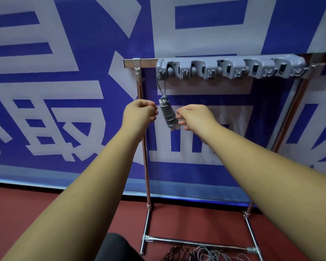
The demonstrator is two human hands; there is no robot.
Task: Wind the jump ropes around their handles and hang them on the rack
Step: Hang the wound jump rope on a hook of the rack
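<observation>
A grey jump rope (168, 114), wound in tight coils around its handles, hangs by a short loop from the leftmost hook of the grey holder strip (231, 67) on the chrome rack (139, 85). My left hand (139, 113) is just left of the bundle with fingers curled, holding nothing. My right hand (193, 116) is just right of it, fingers loosely apart, fingertips at or barely touching the lower end of the bundle. Other loose ropes (198, 254), one dark reddish and one grey, lie tangled on the floor by the rack's base.
The rack stands against a blue and white banner wall (64, 81). Its base bar (196, 243) rests on red flooring. The other hooks along the strip hold nothing. My dark trouser knee (117, 247) shows at the bottom.
</observation>
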